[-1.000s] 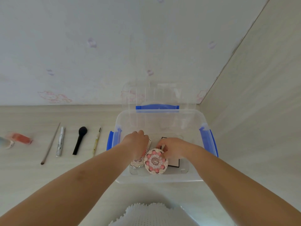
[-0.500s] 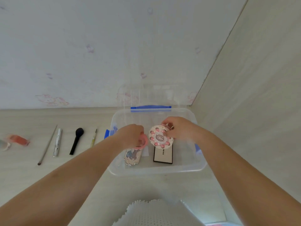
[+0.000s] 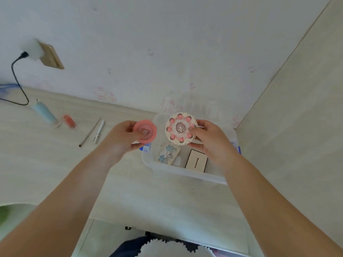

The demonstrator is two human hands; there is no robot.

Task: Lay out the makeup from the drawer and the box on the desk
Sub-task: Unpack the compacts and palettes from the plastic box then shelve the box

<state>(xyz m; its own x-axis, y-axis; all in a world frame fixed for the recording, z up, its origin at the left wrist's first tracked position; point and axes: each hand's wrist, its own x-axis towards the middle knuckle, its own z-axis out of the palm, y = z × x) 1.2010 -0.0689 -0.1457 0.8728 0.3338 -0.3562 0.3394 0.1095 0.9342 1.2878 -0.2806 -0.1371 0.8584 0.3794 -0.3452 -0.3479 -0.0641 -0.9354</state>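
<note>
While two flat palettes [image 3: 196,161] wait in the clear box [image 3: 187,172], the left hand [image 3: 122,138] fingers clasp a pink compact [image 3: 145,133] and the right hand [image 3: 209,140] a cake-shaped compact [image 3: 181,128], lifted clear, likely bound for the bench [image 3: 46,160] row beyond.

Soft, even daylight with faint shadows; wide-angle bending toward the edges; motion blur smears the wall socket [image 3: 48,56] at upper left.

Left hand [image 3: 120,138]: gripping round pink compact [image 3: 145,133], held above desk [image 3: 46,164]. Right hand [image 3: 209,140]: gripping round cream compact [image 3: 180,128] with pink trim, above clear box [image 3: 185,171]. Inside box: blue-patterned palette [image 3: 168,152], white black-edged case [image 3: 196,161]. On desk, left: blue tube [image 3: 45,113], red tube [image 3: 69,121], thin stick [image 3: 90,132], silver pen [image 3: 99,132].
</note>
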